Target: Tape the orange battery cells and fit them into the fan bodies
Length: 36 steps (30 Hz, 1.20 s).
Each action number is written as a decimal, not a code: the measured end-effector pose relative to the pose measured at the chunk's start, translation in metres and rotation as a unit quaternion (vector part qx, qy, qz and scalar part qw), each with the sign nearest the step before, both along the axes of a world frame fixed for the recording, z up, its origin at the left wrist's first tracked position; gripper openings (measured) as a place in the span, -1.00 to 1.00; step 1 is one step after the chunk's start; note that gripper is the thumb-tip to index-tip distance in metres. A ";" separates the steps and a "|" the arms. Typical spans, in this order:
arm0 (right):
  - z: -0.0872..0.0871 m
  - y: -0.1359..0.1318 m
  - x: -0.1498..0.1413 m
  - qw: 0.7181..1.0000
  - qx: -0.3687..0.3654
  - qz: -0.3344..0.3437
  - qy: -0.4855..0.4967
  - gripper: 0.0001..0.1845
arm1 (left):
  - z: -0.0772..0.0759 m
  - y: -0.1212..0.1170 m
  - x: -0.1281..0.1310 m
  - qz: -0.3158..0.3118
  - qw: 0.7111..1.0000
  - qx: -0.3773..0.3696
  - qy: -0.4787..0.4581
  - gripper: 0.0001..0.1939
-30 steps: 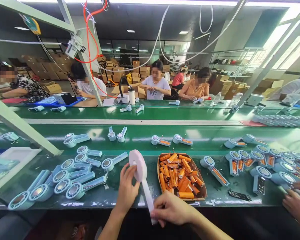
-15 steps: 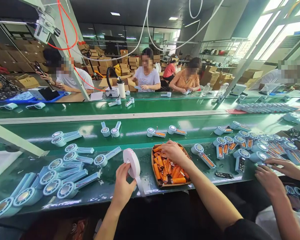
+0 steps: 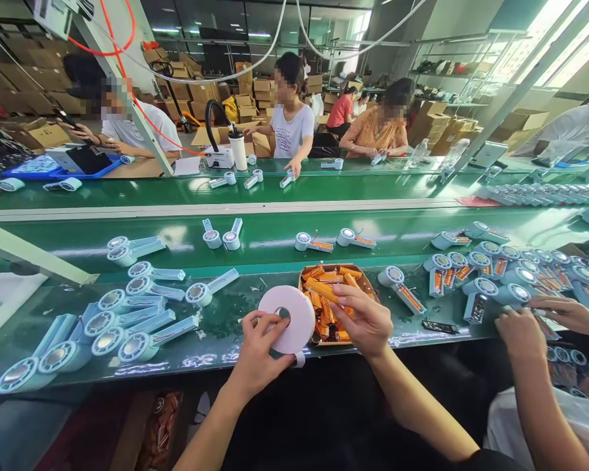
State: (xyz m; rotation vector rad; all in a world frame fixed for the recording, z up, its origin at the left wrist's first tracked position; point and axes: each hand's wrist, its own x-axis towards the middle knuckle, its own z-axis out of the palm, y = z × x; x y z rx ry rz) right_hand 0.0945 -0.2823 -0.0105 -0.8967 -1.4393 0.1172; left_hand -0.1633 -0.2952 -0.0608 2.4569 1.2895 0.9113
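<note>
Change vs. 0.5 s ago: right hand (image 3: 364, 318), then down inside the shallow brown cardboard tray (image 3: 364, 282), has lifted back nearer the body and now grips one orange-wrapped cylindrical cell (image 3: 322, 290). White flat tape roll (image 3: 294, 311), then seen obliquely, now turns its broad round face to the viewer; the loose white tape strip (image 3: 300, 359), longer before, shows only as a short curl at the near rim. Across the line, a co-worker's hand (image 3: 293, 169) has come down onto a pale-blue handheld fan on the far surface.

Hands: left hand (image 3: 267, 340) pinched on the roll, fingers at the centre hole, thumb side under the near rim. Right hand's thumb and fingertips closed on the cell's right end; remaining fingers loosely curled.

Edges and room: roll overlaps the tray's left near corner in view; both hands are at the near edge of the glossy dark-green table (image 3: 220, 330). Bare surface lies left of the roll, up to the pale-blue fan bodies (image 3: 108, 340), and a narrow gap right of the tray.

Orientation: cell's long axis runs far-left to near-right, free end pointing left, above the tray's other cells.
</note>
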 end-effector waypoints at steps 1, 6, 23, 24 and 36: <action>-0.001 -0.001 -0.002 1.000 0.003 -0.004 -0.001 -0.89 | 0.000 -0.001 0.000 -0.001 1.000 0.001 0.000 -0.37; -0.031 -0.023 -0.023 0.996 -0.044 0.043 0.061 -0.89 | -0.003 -0.003 -0.003 0.002 1.000 0.006 0.001 -0.41; -0.042 -0.005 -0.042 0.841 -0.335 0.158 0.394 -0.57 | -0.013 -0.010 0.012 0.094 0.993 0.065 0.034 -0.53; -0.040 0.001 -0.034 0.844 -0.329 0.154 0.394 -0.59 | -0.017 -0.012 0.013 0.087 0.994 0.052 0.028 -0.53; -0.004 0.035 0.036 0.887 -0.252 0.127 0.366 -0.32 | 0.056 0.187 -0.004 0.140 0.971 -0.123 0.148 -0.61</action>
